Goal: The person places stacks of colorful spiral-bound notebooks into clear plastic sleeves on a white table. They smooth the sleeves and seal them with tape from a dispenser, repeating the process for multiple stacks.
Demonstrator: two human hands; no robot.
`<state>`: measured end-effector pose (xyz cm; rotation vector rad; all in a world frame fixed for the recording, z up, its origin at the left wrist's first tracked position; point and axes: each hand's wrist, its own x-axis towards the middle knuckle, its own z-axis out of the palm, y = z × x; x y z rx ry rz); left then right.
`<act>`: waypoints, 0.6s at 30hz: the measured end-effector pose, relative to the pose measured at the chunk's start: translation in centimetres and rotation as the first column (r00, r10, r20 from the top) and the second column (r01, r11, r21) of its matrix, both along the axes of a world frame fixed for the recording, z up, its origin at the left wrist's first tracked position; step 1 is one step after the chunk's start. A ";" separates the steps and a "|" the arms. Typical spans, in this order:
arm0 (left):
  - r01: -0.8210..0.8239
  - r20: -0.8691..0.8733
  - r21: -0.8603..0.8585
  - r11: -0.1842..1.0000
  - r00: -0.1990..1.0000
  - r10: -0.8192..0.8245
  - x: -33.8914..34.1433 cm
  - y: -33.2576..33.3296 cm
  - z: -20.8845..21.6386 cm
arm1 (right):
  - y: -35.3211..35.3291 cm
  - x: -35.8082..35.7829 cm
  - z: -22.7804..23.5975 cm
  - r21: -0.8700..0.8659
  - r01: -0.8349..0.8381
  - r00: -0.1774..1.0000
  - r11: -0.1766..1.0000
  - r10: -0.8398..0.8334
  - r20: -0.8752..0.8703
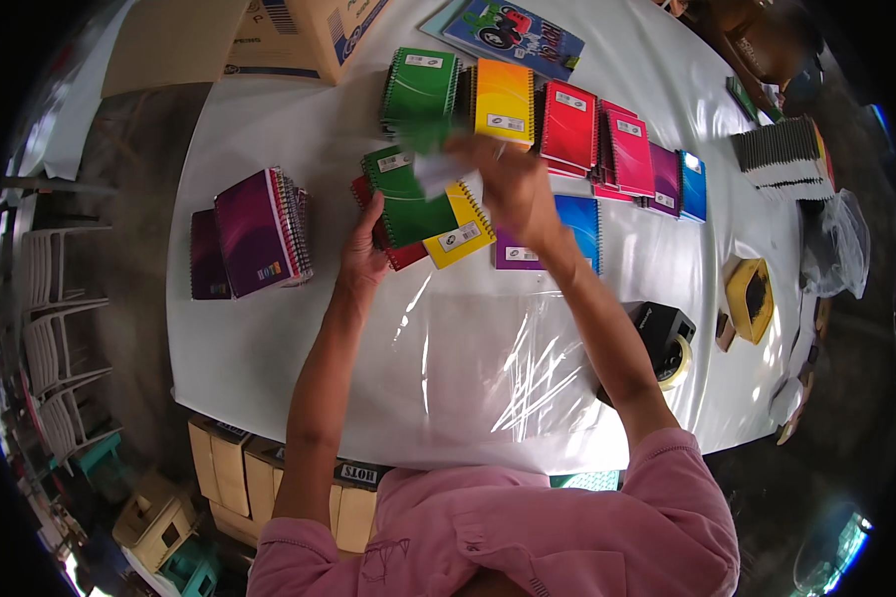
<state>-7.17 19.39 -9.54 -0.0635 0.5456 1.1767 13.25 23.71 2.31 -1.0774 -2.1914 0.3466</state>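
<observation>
White table [224, 353], white chairs [52, 261], seemingly plastic, dim floor [141, 338]

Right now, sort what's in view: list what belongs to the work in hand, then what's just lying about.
Work in hand, it seems:
green notebook, in the left grip
red notebook and yellow notebook, partly beneath it
row of coloured notebooks, near the blurred right grip

Lying about, apparently:
cardboard box
black tape dispenser
yellow container
clear plastic bag

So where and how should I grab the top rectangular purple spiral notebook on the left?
I'd probably pinch the purple notebook by its spiral edge, coming from the right. It's bound there, so shouldn't flop open, and that side faces the left hand; its left side overlaps a darker purple notebook.
</observation>
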 end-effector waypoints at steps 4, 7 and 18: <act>0.156 0.111 0.097 0.983 0.980 -0.167 2.1 0.7 -0.1 | -1.9 1.8 -0.3 0.039 -0.307 0.950 0.951 0.309 -0.049; 0.151 0.043 0.079 0.985 0.987 -0.155 4.2 0.5 1.4 | 2.3 4.8 -1.3 -0.227 0.342 0.911 0.912 -0.381 -0.156; 0.174 -0.101 0.110 0.979 0.981 -0.163 4.7 0.9 -1.2 | 10.2 10.0 3.7 -0.272 -0.141 0.928 0.952 0.032 -0.371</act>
